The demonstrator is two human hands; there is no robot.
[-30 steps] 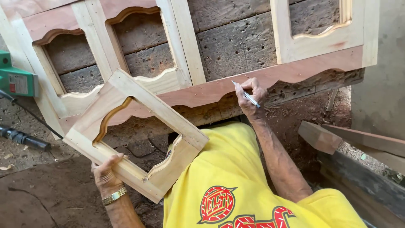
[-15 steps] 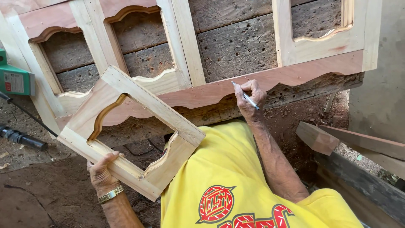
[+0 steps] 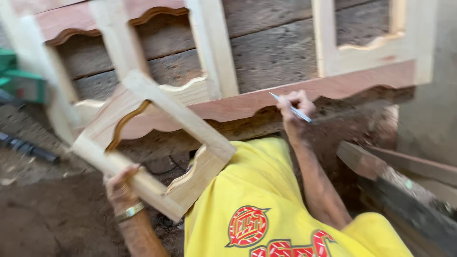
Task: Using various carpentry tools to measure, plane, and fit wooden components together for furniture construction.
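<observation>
A: Quick pass; what's the right hand [image 3: 294, 110] doing?

B: Fingers pinched shut on a slim pen [image 3: 291, 108]; tip sits at the upper edge of the reddish scalloped rail [image 3: 333, 88] of the big wooden frame [image 3: 209, 52] leaning on the plank wall [image 3: 271, 43]; reads to me as a marking step, though whether the tip touches is too blurred to tell.

A: Left hand [image 3: 121, 188]?

B: Closed around the lower bar of the small loose frame [image 3: 152, 143], at about 8 o'clock from the pen hand; that frame is tilted, held off the ground, its top corner overlapping the big frame's pale upright; the two hands are well apart.

A: Next move, your call?

B: Judgement only; a steady pen line along the rail, and the small frame kept from swinging into it; the blur suggests the view is moving.

A: Packages, labels, signs?

B: None that I can see; only a round red-and-yellow emblem [image 3: 247, 226] on the yellow shirt [image 3: 266, 190], at 6 o'clock; a green machine [image 3: 19, 81] at 9 o'clock, a dark cable [image 3: 28, 148] below it on the dirt floor [image 3: 52, 219]; grey boards [image 3: 404, 190] at 4 o'clock; gold bracelet [image 3: 129, 211] on the left wrist.
</observation>
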